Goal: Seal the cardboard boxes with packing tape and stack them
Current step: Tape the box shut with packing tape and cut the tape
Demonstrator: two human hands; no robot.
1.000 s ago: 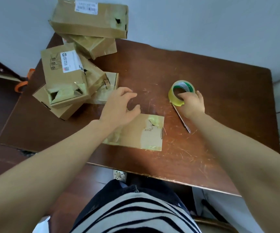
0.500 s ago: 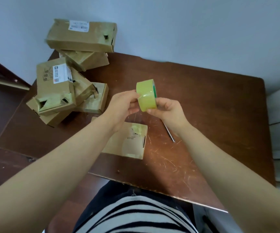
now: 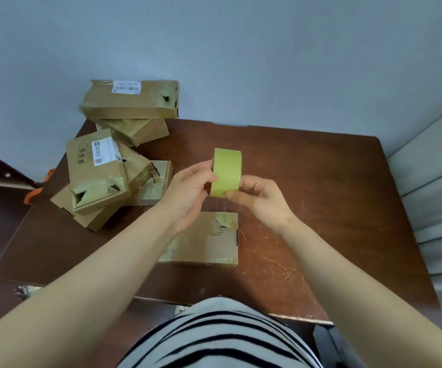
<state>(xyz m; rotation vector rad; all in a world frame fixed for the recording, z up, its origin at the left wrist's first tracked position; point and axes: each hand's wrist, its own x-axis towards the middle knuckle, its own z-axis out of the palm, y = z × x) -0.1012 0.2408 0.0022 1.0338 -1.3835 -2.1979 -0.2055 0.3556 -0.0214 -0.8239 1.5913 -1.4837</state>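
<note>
A yellow-green roll of packing tape [image 3: 226, 172] is held upright in the air above the brown table [image 3: 320, 197]. My left hand [image 3: 188, 192] pinches its left side and my right hand [image 3: 259, 197] grips its right side and lower edge. Beneath my hands a flat cardboard box [image 3: 209, 245] lies on the table, partly hidden by my left forearm. A loose pile of several taped cardboard boxes [image 3: 97, 176] sits at the table's far left, with one long box [image 3: 132, 102] on top against the wall.
A blue-grey wall stands behind the table. A pale cushioned seat [image 3: 437, 197] runs along the right edge. An orange object [image 3: 38, 191] pokes out at the left of the pile. My striped shirt [image 3: 214, 338] meets the near table edge.
My right hand lifted the tape roll off the table and my left hand joined it. The roll now stands higher and edge-on between both hands. The view tilted up.
</note>
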